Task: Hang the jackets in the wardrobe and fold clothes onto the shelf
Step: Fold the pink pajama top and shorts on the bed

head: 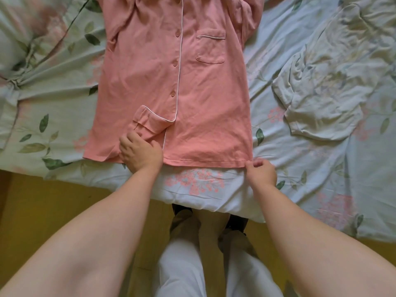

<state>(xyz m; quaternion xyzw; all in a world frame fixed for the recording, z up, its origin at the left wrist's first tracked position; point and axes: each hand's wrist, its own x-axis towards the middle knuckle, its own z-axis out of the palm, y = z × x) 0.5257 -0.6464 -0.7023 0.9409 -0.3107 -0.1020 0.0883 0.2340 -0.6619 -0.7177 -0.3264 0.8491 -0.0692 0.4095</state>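
Bed: a bed (pixel 300 185) fills the view, its sheet pale blue-green cotton, creased, printed with pink flower clusters and dark green leaves.
Floor: a yellow-brown floor (pixel 42 211) shows below the bed's edge.
Shirt: the pink shirt (pixel 203 103) lies flat on the bed, front up, hem toward the person; soft matte knit, buttoned, edged in thin white piping (on the placket, the chest pocket (pixel 210 49) and the cuff (pixel 147 121)).
Sleeve: one sleeve is folded across the front, its cuff near the hem.
Hands: well apart; the left hand (pixel 140 152) grips cloth just below the cuff, and the right hand (pixel 261 172) pinches the hem's right corner.
Other cloth: a crumpled pale garment (pixel 321 93) lies right of the shirt.
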